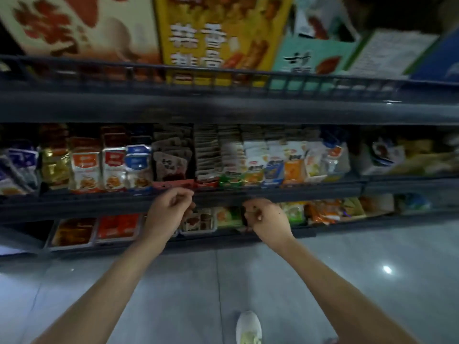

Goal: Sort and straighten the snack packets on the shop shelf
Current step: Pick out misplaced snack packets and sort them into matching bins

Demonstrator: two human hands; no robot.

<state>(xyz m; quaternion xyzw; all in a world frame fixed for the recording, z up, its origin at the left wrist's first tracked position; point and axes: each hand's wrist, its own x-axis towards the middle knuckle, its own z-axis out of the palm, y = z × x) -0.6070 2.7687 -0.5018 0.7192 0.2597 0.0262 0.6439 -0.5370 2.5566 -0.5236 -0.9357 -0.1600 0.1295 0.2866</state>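
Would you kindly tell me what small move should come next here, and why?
Probably lift the left hand to the brown packets just above it and square them up: their tops fan out unevenly, and the hand hovers by the front edge of that shelf.

Before you, small glossy plastic snack packets (206, 155) stand upright in tight rows on the dark metal shelf (298, 192): red-and-white packets (85, 167) left, brown packets (171, 165) centre and slightly askew, white-and-orange packets (293, 167) right.

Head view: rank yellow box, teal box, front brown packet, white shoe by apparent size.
1. yellow box
2. teal box
3. front brown packet and white shoe look about alike. The shoe is cut off at the frame edge, so I won't rank them.
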